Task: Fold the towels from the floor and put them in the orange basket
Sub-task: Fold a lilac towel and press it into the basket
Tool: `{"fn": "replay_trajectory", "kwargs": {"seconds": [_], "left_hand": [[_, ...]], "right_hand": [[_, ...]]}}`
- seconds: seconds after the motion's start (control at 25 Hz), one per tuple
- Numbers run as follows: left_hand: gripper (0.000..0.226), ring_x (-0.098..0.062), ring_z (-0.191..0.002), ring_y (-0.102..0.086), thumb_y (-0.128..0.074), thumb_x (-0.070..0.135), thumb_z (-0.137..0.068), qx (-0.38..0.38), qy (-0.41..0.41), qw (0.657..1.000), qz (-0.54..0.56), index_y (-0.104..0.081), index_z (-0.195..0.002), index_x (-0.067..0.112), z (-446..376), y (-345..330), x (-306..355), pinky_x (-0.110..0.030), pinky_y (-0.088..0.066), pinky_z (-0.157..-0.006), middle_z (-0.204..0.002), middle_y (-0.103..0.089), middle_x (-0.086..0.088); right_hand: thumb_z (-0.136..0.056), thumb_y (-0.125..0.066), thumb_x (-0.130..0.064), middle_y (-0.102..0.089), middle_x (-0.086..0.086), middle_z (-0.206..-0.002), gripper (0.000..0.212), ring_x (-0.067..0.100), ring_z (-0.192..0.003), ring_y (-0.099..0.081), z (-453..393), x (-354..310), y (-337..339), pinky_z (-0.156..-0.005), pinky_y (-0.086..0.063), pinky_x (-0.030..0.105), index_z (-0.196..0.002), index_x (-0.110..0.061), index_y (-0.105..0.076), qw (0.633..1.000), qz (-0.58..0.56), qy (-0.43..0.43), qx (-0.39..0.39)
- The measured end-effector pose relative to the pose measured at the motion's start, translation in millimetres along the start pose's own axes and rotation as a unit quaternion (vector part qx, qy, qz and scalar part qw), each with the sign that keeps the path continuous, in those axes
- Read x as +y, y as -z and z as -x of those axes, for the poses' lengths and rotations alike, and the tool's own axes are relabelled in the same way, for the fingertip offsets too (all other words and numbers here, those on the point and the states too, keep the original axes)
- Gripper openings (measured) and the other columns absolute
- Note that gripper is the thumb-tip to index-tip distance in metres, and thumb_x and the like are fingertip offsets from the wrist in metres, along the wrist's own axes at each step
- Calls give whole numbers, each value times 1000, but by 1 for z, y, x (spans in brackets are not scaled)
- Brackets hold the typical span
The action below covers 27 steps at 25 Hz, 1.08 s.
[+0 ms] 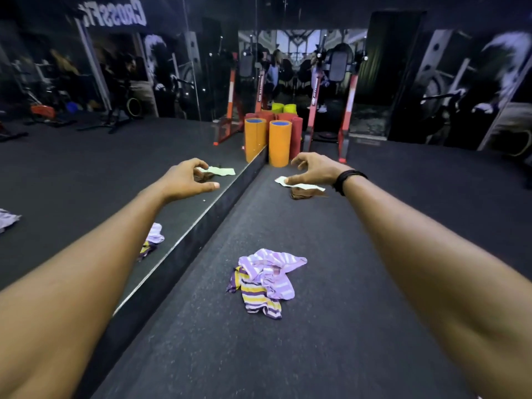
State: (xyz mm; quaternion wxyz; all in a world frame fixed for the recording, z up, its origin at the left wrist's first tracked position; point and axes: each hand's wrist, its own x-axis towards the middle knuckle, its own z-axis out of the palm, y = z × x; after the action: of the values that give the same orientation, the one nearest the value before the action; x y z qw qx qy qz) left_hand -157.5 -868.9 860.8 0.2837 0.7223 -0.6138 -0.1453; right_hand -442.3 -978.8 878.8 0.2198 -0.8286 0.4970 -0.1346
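A: Where did the striped towel [263, 280] lie from the hands?

B: Crumpled on the dark floor [359, 283], low in the view, between the two forearms and nearer the body than either hand. Both hands were stretched out well past it. Coming move, I judged, meant drawing back and down.

A: Hands, state?

B: Left hand [188, 180]: fingers curled like a claw, thumb out, holding nothing. Right hand [315, 171]: same, fingers bent and spread apart, holding nothing. It hung over a pale towel [299, 184] with a brown one [302, 193] just beside it; touching or not, could not tell.

A: Which hand was nearer the striped one?

B: Roughly even. The heap sat a little toward the right forearm's side. The left arm ran over the mirror [86, 168] edge, so the right looked the handier.

A: Long axis?

B: Hardly any. A bunched heap, purple stripes on top, yellow-and-purple tail trailing toward the body.

A: Basket?

B: Orange cylinders [279, 144] stood at the far end by the mirror. Whether either was the basket, could not tell.
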Motion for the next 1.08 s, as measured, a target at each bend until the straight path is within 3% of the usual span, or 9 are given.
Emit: {"fn": "replay_trajectory", "kwargs": {"seconds": [0.24,0.44,0.6,0.72,0.92,1.08], "left_hand": [[58,-16,-102,-55,-75,37,-78,-42,-3,999,12,-54,-127,14,-100,-59,-27,-24,-38,-88,-123,-58,-9],[62,-23,-113,-57,-76,39,-78,-72,23,997,6,-53,-129,14,-215,-113,-42,-28,-40,-96,-128,-57,-10],[61,-24,-114,-56,-76,40,-77,-77,38,996,4,-54,-128,16,-308,-145,-47,-33,-42,-98,-128,-58,-9],[62,-23,-113,-56,-76,42,-76,-93,48,994,4,-53,-127,15,-365,-173,-64,-35,-44,-99,-126,-58,-9],[61,-24,-113,-56,-75,34,-79,-149,66,987,10,-52,-130,8,-439,-234,-110,-26,-39,-91,-126,-58,-13],[62,-25,-111,-57,-76,38,-76,-188,77,979,21,-53,-127,11,-506,-292,-162,-33,-43,-95,-125,-59,-13]], "right_hand": [[-78,-74,-45,-55,6,-130,68,19,-108,-56,-93,52,-25,-80,-44,26,-134,-17,-48,999,-15,-33,-15],[-73,-74,-54,-58,2,-127,70,21,-117,-55,-211,114,-40,-97,-44,33,-131,-21,-52,999,-3,-43,-33],[-75,-76,-47,-57,6,-130,68,21,-118,-55,-302,160,-36,-91,-41,26,-131,-16,-52,997,-20,-59,-51],[-77,-75,-45,-56,7,-131,69,22,-121,-54,-362,192,-44,-96,-44,30,-133,-13,-50,995,-36,-75,-57],[-80,-73,-43,-53,10,-135,68,24,-123,-51,-433,246,-94,-94,-41,31,-135,-12,-47,986,-37,-120,-111],[-82,-72,-42,-50,10,-138,67,25,-124,-50,-492,288,-158,-90,-38,28,-136,-12,-46,978,-41,-149,-138]]}}
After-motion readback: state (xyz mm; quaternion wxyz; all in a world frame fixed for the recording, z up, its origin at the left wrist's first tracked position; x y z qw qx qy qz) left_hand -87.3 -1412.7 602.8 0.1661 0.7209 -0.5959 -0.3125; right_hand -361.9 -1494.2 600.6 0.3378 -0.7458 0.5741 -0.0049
